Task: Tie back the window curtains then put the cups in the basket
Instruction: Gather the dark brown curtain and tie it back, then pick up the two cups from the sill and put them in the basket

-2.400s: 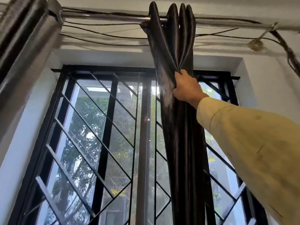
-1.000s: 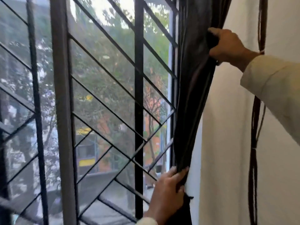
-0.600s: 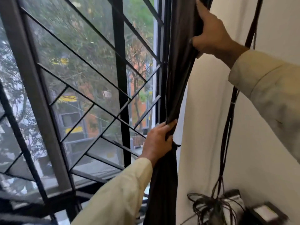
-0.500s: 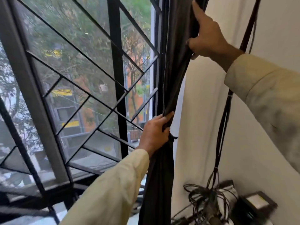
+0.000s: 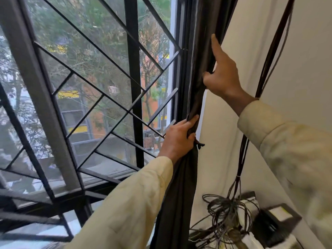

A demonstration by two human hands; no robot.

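Beside the barred window (image 5: 133, 87), the dark curtain (image 5: 194, 90) now hangs bunched at the wall, drawn over from mid-window. The left hand (image 5: 177, 139) has joined, gripping the bundle low; the right hand (image 5: 221, 76) clutches a fold higher. Tying looks next; no cups are in view.

1 curtain (image 5: 177, 194), 2 hands (L hand (image 5: 177, 139), R hand (image 5: 222, 76)), 1 grille (image 5: 133, 69).

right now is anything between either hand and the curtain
Nothing visible does. The left hand grips the gathered curtain low down, and the right hand holds it higher up, index finger straight along the fabric. The hanging cables run down the wall to the right, apart from the curtain.
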